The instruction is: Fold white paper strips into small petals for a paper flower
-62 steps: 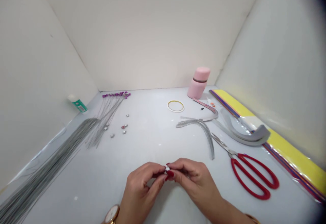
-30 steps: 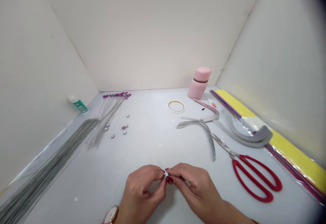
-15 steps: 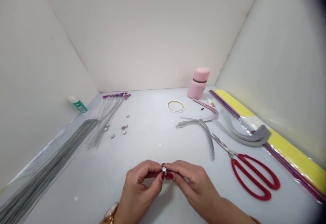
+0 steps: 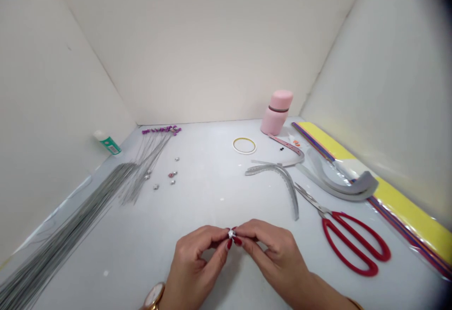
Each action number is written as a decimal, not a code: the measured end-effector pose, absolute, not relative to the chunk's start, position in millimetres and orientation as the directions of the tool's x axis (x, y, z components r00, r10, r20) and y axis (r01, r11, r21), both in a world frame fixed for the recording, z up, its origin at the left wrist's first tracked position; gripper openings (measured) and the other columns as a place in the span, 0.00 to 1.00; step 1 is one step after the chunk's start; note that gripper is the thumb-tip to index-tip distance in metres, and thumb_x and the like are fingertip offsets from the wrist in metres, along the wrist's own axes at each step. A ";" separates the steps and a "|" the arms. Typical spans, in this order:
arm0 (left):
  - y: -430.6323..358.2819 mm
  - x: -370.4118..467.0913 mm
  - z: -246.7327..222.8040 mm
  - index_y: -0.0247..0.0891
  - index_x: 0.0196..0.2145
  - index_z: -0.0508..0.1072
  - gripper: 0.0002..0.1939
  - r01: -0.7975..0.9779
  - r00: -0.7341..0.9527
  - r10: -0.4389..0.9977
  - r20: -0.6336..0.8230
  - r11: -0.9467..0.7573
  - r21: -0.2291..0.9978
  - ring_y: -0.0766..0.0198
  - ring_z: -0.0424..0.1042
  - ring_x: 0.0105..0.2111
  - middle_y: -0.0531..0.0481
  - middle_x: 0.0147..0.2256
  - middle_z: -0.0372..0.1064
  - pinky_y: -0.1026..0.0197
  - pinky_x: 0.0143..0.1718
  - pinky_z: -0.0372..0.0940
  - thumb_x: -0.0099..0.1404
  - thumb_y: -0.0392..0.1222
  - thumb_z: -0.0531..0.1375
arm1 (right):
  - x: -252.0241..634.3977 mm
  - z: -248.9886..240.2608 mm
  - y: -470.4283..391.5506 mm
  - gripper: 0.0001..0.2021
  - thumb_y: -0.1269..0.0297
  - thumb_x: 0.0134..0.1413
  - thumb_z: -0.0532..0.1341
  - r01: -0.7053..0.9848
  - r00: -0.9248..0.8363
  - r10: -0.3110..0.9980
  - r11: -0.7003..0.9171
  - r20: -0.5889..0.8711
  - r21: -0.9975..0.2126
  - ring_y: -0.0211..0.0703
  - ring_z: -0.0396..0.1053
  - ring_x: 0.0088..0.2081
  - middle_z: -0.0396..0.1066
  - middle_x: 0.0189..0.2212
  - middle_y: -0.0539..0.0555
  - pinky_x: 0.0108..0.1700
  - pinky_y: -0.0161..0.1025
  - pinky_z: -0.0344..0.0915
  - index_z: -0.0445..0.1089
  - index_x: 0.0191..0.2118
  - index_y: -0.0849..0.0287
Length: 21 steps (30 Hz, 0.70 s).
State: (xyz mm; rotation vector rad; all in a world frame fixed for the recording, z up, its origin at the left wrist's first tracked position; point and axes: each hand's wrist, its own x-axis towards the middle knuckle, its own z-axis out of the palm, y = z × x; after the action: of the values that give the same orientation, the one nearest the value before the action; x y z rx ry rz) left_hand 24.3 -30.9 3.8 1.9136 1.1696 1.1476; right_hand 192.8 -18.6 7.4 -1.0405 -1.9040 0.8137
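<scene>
Between the fingertips of both hands is a small silver folded paper star [image 4: 231,234], held just above the front of the table. My left hand [image 4: 199,258] pinches it from the left with thumb and forefinger. From the other side, the thumb and forefinger of my right hand [image 4: 273,253] close on it too. Fingertips cover part of its edges. Several similar little stars [image 4: 156,186] lie to the left on the table, one of them pinkish [image 4: 171,175]. Silver paper strips [image 4: 287,185] curl on the table beyond my right hand.
Red-handled scissors [image 4: 348,239] lie at right, beside wider curled strips [image 4: 353,190] and a long yellow paper pack [image 4: 399,192]. Behind stand a pink bottle [image 4: 277,115] and a tape ring [image 4: 244,152]. Thin wires [image 4: 81,206], purple-tipped stems [image 4: 160,131] and a green-white tube [image 4: 109,144] are left.
Both hands have shifted slightly right with the star. It has turned between the fingertips and shows more of its face. The view has tilted a little.
</scene>
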 end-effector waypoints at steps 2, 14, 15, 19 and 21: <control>-31.0 24.0 4.5 0.37 0.33 0.73 0.09 0.385 0.235 0.902 0.362 -0.428 0.818 0.66 0.73 0.27 0.49 0.28 0.74 0.68 0.29 0.68 0.57 0.28 0.57 | 192.5 7.6 -18.4 0.08 0.73 0.51 0.56 0.353 -0.341 0.886 0.430 0.314 -0.831 0.38 0.71 0.30 0.75 0.28 0.52 0.33 0.31 0.66 0.71 0.34 0.58; -30.6 28.0 6.0 0.37 0.27 0.73 0.07 0.452 0.209 0.870 0.447 -0.491 0.745 0.68 0.73 0.23 0.51 0.25 0.75 0.71 0.26 0.67 0.54 0.27 0.58 | 192.4 3.2 -18.3 0.08 0.72 0.53 0.55 0.368 -0.391 0.872 0.442 0.296 -0.818 0.38 0.71 0.29 0.75 0.28 0.51 0.32 0.31 0.66 0.71 0.35 0.57; -30.6 28.1 6.0 0.37 0.27 0.72 0.07 0.461 0.209 0.863 0.460 -0.501 0.732 0.68 0.73 0.23 0.51 0.24 0.75 0.70 0.26 0.67 0.54 0.27 0.58 | 192.5 2.9 -18.6 0.08 0.73 0.53 0.55 0.368 -0.394 0.868 0.449 0.301 -0.814 0.38 0.71 0.29 0.75 0.28 0.52 0.33 0.31 0.66 0.71 0.36 0.57; -31.9 28.1 4.6 0.37 0.27 0.72 0.07 0.547 0.236 0.820 0.520 -0.555 0.626 0.67 0.72 0.21 0.50 0.23 0.74 0.68 0.25 0.66 0.55 0.28 0.57 | 192.3 3.0 -19.6 0.10 0.74 0.53 0.54 0.382 -0.412 0.849 0.491 0.331 -0.783 0.38 0.71 0.31 0.74 0.29 0.52 0.34 0.32 0.66 0.70 0.37 0.58; -33.0 28.4 2.8 0.36 0.27 0.72 0.06 0.591 0.236 0.811 0.536 -0.557 0.583 0.66 0.71 0.20 0.50 0.22 0.73 0.67 0.24 0.65 0.55 0.28 0.57 | 191.6 2.3 -20.1 0.10 0.74 0.54 0.53 0.405 -0.418 0.837 0.519 0.352 -0.753 0.39 0.71 0.31 0.74 0.29 0.53 0.34 0.33 0.66 0.69 0.37 0.58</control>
State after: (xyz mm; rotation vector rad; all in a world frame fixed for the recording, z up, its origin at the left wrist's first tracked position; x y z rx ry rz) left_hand 28.4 -33.0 2.8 2.2515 1.3138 1.2245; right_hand 191.6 -20.1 2.3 -1.0097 -2.0260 0.7518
